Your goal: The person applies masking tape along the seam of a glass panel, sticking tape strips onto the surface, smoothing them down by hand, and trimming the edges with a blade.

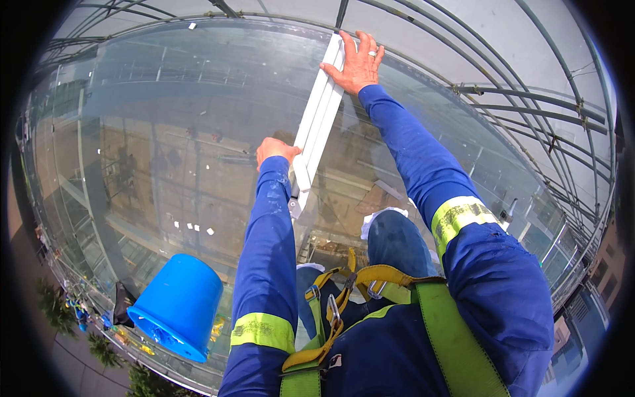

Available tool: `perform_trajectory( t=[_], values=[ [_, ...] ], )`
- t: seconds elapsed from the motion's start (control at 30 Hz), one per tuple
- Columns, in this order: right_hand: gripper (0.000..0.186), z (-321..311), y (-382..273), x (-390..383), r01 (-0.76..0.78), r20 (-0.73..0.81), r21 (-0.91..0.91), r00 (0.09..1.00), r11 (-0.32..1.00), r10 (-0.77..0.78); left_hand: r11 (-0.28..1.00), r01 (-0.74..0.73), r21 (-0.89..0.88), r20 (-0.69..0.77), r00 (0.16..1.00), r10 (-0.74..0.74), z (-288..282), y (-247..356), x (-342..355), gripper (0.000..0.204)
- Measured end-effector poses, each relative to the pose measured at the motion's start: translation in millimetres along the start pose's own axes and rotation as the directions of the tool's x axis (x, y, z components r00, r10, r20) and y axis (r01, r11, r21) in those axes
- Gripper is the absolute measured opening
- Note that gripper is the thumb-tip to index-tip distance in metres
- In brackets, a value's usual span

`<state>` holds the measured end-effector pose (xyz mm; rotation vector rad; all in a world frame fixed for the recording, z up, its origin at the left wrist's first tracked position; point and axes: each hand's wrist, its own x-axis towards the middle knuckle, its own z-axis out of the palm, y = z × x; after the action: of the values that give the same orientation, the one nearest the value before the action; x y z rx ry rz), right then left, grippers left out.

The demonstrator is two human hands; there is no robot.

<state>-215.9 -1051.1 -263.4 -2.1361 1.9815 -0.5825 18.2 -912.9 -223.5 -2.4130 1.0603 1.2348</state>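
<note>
A long white bar [319, 112] runs steeply across the glass panel [178, 99], with a small metal fitting [294, 208] at its near end. My right hand [356, 65] grips the far end with thumb and index finger across it, the other fingers spread beside it. Lower down, my left hand [276, 149] is closed on the bar's left side, its fingertips partly hidden. My knees [397, 245] are on the glass, with white padding under them, and yellow-green harness straps [450, 331] cross my body.
A blue bucket [175, 298] lies tilted at the lower left beside a dark bag [124, 304]. Metal tubes [542, 112] line the upper and right sides. Small white pieces [210, 231] dot the glass. Past the left edge, trees [56, 308] and pavement show far below.
</note>
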Motion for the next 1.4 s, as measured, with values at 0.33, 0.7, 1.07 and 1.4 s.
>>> perform_trajectory(
  t=[0.33,0.7,1.07,1.4],
  values=[
    [0.124,-20,-41,-59,0.012,0.175,0.078,0.984,0.997,-0.025,0.981,-0.148,-0.127,0.043,0.987,0.155,-7,-14,-6,0.058],
    [0.116,-27,-93,-125,0.017,0.370,0.095,0.928,0.995,-0.051,0.867,-0.272,-0.418,-0.299,0.942,0.151,31,-46,-63,0.062],
    [0.116,-28,-109,-125,-0.071,0.325,0.077,0.945,0.995,0.042,0.824,-0.075,-0.561,0.199,0.954,0.223,-30,-140,-107,0.053],
    [0.076,-86,-195,-288,-0.754,0.800,0.504,0.591,0.421,0.101,0.816,0.074,-0.573,0.274,0.956,0.106,-16,-152,-96,0.024]
  ],
)
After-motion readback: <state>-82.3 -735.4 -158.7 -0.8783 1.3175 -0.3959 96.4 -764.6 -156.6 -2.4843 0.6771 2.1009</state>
